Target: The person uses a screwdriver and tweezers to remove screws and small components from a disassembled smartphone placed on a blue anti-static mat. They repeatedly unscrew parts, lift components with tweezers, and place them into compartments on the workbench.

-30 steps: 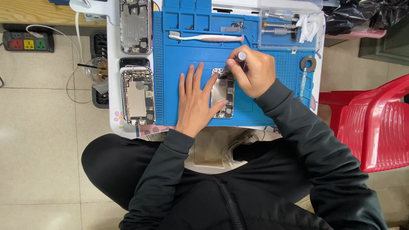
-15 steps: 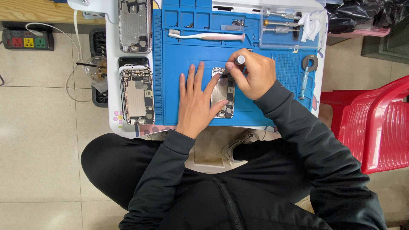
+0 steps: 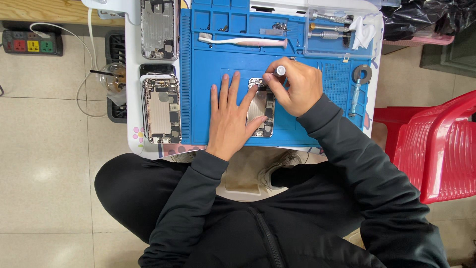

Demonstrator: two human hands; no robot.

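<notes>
Where the ribbed blue rubber mat (image 3: 297, 124) covers our white table (image 3: 131, 99), we have an opened phone housing (image 3: 261, 108) lying flat near its middle, a rounded metal rectangle with dark parts inside. Our left hand (image 3: 230, 116) lies palm down on the mat at the housing's nine o'clock, fingers spread and pointing to twelve, the thumb pressed across the housing; it clasps nothing. Our right hand (image 3: 296, 87) curls at the housing's one o'clock, fingers pinched shut around a slim screwdriver (image 3: 280, 71) with a round silvery cap, its tip hidden over the housing's top edge. We count three open housings: this one and two others (image 3: 160, 109) at nine o'clock, off the mat. One pale toothbrush (image 3: 243, 41) lies at twelve o'clock, and red plastic chairs (image 3: 441, 144) stand stacked at three o'clock.
</notes>
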